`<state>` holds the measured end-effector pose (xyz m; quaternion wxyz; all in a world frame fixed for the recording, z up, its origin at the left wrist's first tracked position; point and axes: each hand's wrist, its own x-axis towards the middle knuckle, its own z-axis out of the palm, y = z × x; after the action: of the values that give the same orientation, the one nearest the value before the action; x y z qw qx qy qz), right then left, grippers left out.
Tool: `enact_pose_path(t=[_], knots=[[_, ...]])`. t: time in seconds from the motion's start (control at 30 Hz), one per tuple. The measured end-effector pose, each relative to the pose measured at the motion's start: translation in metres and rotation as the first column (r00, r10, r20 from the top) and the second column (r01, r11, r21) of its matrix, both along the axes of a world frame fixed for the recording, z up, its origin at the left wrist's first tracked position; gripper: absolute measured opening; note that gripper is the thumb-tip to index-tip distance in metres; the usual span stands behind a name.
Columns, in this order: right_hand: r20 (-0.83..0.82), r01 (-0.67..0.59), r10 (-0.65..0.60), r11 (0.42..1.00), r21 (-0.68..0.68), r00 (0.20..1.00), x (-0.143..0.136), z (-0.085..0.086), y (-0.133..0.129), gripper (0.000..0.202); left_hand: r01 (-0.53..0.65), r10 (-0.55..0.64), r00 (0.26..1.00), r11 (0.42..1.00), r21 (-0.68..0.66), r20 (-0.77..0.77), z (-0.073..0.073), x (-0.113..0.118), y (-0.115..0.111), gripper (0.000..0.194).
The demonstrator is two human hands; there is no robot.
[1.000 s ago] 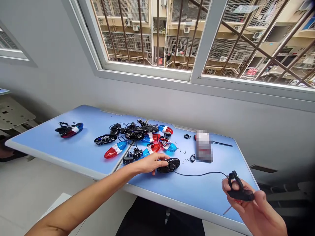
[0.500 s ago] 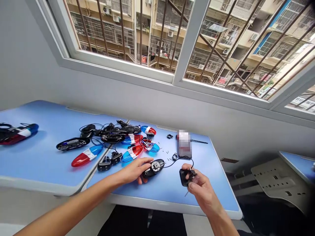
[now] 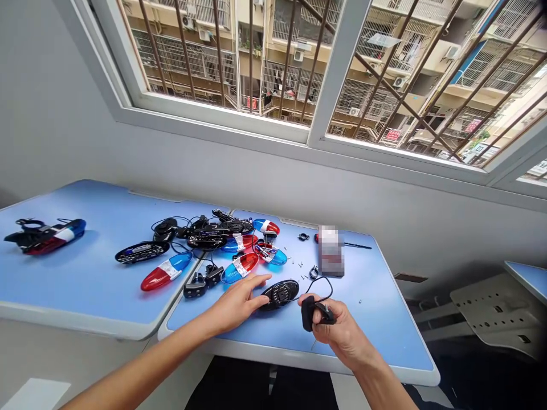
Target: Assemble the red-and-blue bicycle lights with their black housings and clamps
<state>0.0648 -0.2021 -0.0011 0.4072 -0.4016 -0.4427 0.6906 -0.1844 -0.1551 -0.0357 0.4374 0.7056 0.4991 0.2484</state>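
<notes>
My left hand (image 3: 241,302) is open, fingers spread, with its thumb at the left end of a black oval housing (image 3: 280,295) on the blue table. A thin black cable runs from the housing to a small black clamp part (image 3: 314,314), which my right hand (image 3: 342,330) grips between thumb and fingers. The cable loops up above that hand. A small ring clamp (image 3: 314,272) and several screws (image 3: 300,264) lie just beyond the housing.
Red and blue light covers (image 3: 166,272) and black housings (image 3: 142,252) are heaped at the left and middle. An assembled light (image 3: 53,236) sits far left. A blurred box (image 3: 331,250) lies by the back edge. The table's front edge (image 3: 376,364) is close.
My left hand has loosened from the housing, its fingers now spread. My right hand has turned the clamp part and brought it nearer the housing. The camera view has shifted slightly.
</notes>
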Motion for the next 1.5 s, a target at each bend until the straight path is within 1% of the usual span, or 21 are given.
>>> enact_pose_path(t=[0.1, 0.17, 0.27, 0.37, 0.43, 0.5, 0.6, 0.7, 0.77, 0.83, 0.93, 1.0, 1.07, 1.17, 1.23, 1.27, 1.3, 1.33, 1.4, 1.47, 1.5], knots=[[0.076, -0.012, 0.007, 0.998, 0.063, 0.997, -0.003, -0.001, 0.001, 0.024, -0.013, 0.020, 0.998, 0.995, 0.102, -0.066, 0.006, -0.004, -0.005, 0.047], [0.105, -0.032, 0.025, 0.998, 0.060, 0.994, -0.003, -0.002, 0.001, 0.025, -0.031, 0.043, 0.997, 0.985, 0.168, -0.064, 0.011, -0.006, -0.009, 0.045], [0.080, -0.094, 0.093, 0.996, 0.001, 0.992, -0.004, -0.004, 0.002, 0.033, -0.054, 0.056, 0.998, 0.971, 0.233, -0.003, 0.020, -0.003, -0.019, 0.043], [0.016, -0.158, 0.159, 0.986, -0.054, 0.987, -0.006, -0.004, 0.004, 0.042, -0.021, -0.002, 0.996, 0.966, 0.257, 0.090, 0.029, 0.004, -0.028, 0.041], [0.001, -0.174, 0.174, 0.981, -0.081, 0.985, -0.007, -0.003, 0.006, 0.045, 0.023, -0.063, 0.985, 0.970, 0.242, 0.160, 0.035, 0.010, -0.034, 0.040], [0.003, -0.183, 0.184, 0.979, -0.095, 0.983, -0.007, -0.002, 0.007, 0.049, 0.065, -0.108, 0.969, 0.979, 0.192, 0.221, 0.039, 0.015, -0.037, 0.039], [0.010, -0.201, 0.202, 0.976, -0.088, 0.979, -0.008, -0.002, 0.009, 0.049, 0.107, -0.127, 0.947, 0.991, 0.084, 0.294, 0.041, 0.022, -0.040, 0.041], [0.034, -0.167, 0.169, 0.984, -0.057, 0.985, -0.011, -0.003, 0.009, 0.045, 0.103, -0.081, 0.929, 0.994, -0.041, 0.361, 0.037, 0.028, -0.040, 0.044], [0.052, -0.129, 0.129, 0.992, -0.002, 0.990, -0.015, -0.005, 0.008, 0.043, 0.071, -0.014, 0.921, 0.989, -0.132, 0.390, 0.032, 0.031, -0.040, 0.046], [0.085, -0.099, 0.094, 0.993, 0.064, 0.992, -0.020, -0.007, 0.007, 0.040, 0.033, 0.046, 0.913, 0.982, -0.187, 0.405, 0.026, 0.034, -0.041, 0.047], [0.218, -0.062, 0.026, 0.985, 0.160, 0.976, -0.025, -0.007, 0.003, 0.033, 0.020, 0.053, 0.901, 0.986, -0.164, 0.430, 0.021, 0.036, -0.044, 0.042], [0.335, -0.097, 0.026, 0.975, 0.197, 0.942, -0.022, -0.003, -0.002, 0.025, 0.030, 0.017, 0.908, 0.994, -0.105, 0.419, 0.019, 0.032, -0.044, 0.036], [0.447, -0.206, 0.111, 0.964, 0.170, 0.888, -0.012, 0.007, -0.008, 0.014, 0.010, -0.004, 0.937, 1.000, -0.015, 0.350, 0.017, 0.024, -0.042, 0.033], [0.561, -0.359, 0.264, 0.931, 0.064, 0.785, 0.016, 0.027, -0.016, 0.007, -0.077, 0.045, 0.985, 0.979, 0.191, 0.167, 0.013, 0.004, -0.033, 0.033], [0.625, -0.380, 0.279, 0.924, 0.031, 0.729, 0.039, 0.038, -0.019, 0.010, -0.083, 0.072, 0.996, 0.947, 0.311, 0.046, 0.010, -0.008, -0.025, 0.039], [0.681, -0.372, 0.255, 0.928, 0.029, 0.687, 0.051, 0.041, -0.020, 0.015, -0.056, 0.063, 0.998, 0.936, 0.348, -0.010, 0.009, -0.012, -0.021, 0.043], [0.751, -0.353, 0.202, 0.935, 0.045, 0.629, 0.061, 0.041, -0.020, 0.019, -0.016, 0.041, 0.997, 0.929, 0.370, -0.061, 0.008, -0.014, -0.017, 0.049], [0.827, -0.332, 0.138, 0.941, 0.062, 0.544, 0.071, 0.040, -0.020, 0.022, 0.030, 0.011, 0.994, 0.926, 0.377, -0.107, 0.007, -0.015, -0.013, 0.055], [0.945, -0.296, -0.012, 0.948, 0.114, 0.326, 0.087, 0.031, -0.018, 0.022, 0.115, -0.051, 0.982, 0.925, 0.362, -0.181, 0.007, -0.012, -0.007, 0.065], [0.984, -0.281, -0.149, 0.944, 0.171, 0.098, 0.098, 0.017, -0.015, 0.022, 0.162, -0.092, 0.971, 0.930, 0.331, -0.219, 0.006, -0.007, -0.001, 0.071], [0.978, -0.282, -0.210, 0.938, 0.201, -0.001, 0.101, 0.009, -0.013, 0.023, 0.174, -0.104, 0.968, 0.933, 0.314, -0.227, 0.006, -0.003, 0.001, 0.072]])
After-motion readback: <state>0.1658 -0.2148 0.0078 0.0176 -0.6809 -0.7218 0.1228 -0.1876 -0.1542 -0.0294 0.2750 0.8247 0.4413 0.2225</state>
